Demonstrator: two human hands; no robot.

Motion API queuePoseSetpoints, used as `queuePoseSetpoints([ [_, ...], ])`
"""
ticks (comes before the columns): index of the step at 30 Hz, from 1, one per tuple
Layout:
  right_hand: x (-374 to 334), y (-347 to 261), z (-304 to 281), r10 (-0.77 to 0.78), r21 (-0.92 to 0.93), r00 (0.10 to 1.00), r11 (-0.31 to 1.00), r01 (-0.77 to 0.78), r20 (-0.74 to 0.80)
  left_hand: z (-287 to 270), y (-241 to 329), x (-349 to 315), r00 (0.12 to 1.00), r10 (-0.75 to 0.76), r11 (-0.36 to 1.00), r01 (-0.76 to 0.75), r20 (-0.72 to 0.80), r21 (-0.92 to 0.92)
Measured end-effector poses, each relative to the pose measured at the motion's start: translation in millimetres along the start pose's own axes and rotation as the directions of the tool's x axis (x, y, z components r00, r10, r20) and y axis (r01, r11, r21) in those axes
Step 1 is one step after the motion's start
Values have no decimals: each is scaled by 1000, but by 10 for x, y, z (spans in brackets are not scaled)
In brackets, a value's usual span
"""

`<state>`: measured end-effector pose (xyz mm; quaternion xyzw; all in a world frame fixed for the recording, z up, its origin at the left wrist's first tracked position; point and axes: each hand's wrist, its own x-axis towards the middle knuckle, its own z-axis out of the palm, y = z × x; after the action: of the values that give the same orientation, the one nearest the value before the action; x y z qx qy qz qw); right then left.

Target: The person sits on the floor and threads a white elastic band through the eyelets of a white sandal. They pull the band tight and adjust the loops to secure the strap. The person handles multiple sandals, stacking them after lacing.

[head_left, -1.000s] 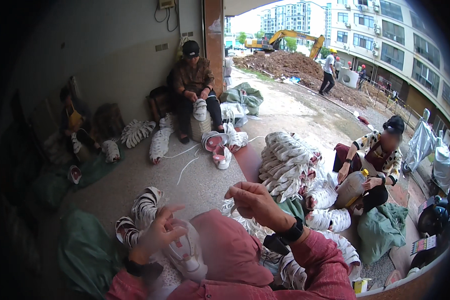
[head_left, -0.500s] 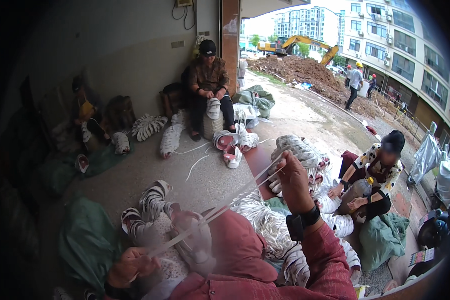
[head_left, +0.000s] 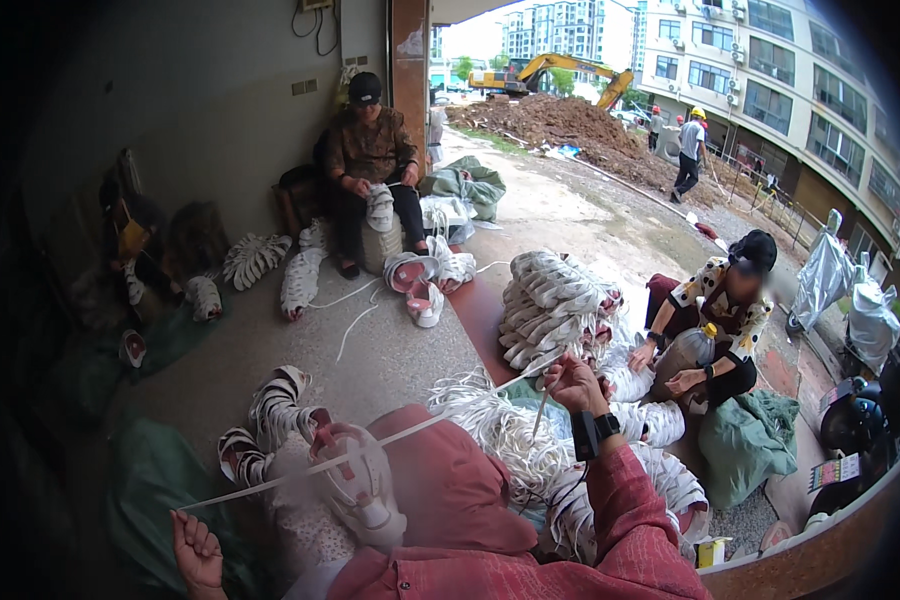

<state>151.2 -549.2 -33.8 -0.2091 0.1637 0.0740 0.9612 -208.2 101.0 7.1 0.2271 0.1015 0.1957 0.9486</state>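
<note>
Our left hand (head_left: 198,553) pinches a white shoelace (head_left: 410,429) near its end; our right hand (head_left: 578,386) closes on it. Below, at our lap's (head_left: 448,475) left edge, the white shoe upper (head_left: 366,492) looks unthreaded; loose laces (head_left: 505,428) remain.

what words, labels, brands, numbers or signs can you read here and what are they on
No text is legible in this view.
Black cap with a small pale front mark: too small to read.
Colourful printed card at right: print too small and blurred to read.
Yellow-and-white box near the lower edge: any print is too blurred to read.
</note>
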Motion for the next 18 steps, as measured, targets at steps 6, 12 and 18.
queuePoseSetpoints([
  [6, -62, -330, -293, -72, 211, 992, 973, 93, -106, -1111, 474, 356, 779, 233, 968, -241, -582, 64],
  [12, -2, -840, -933, -196, 221, 950, 943, 251, -241, -2061, 1041, 262, 715, 409, 886, -459, -567, 60],
  [18, -158, -1423, -1883, -424, 75, 828, 874, 480, -368, -2277, 1108, 221, 725, 502, 865, -417, -471, 279],
])
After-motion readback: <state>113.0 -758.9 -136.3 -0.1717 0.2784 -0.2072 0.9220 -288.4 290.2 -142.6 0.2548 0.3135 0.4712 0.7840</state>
